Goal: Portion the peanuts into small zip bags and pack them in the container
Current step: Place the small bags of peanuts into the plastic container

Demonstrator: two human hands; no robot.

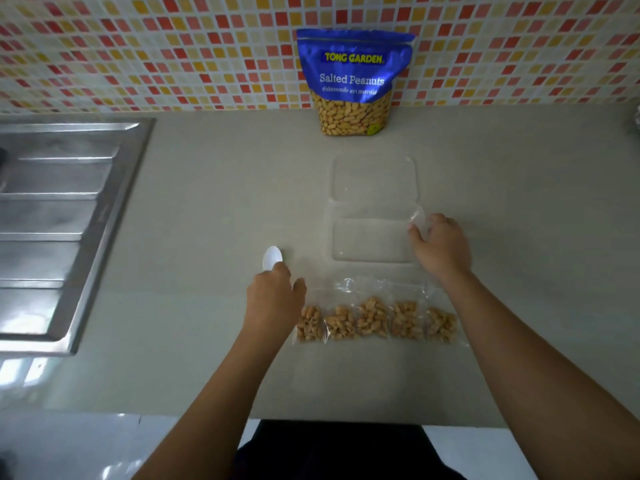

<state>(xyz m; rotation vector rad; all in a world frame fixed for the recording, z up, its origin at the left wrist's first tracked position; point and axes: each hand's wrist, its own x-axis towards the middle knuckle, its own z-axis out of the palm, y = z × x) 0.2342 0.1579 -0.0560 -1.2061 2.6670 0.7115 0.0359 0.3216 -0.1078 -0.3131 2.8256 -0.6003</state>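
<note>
A blue bag of salted peanuts [353,81] stands upright against the tiled wall. In front of it lie a clear lid [374,176] and, nearer me, a clear container [372,240]. Several small zip bags with peanuts [375,320] lie in a row near the counter's front. My left hand [273,299] holds a white plastic spoon [272,258], its bowl pointing away from me, just left of the row. My right hand [441,245] is at the container's right edge, pinching a clear empty zip bag [417,220].
A steel sink with a ribbed drainboard [62,216] fills the left side. The grey counter [207,202] runs back to the mosaic tile wall [173,53]. The counter's front edge [311,419] is near my body.
</note>
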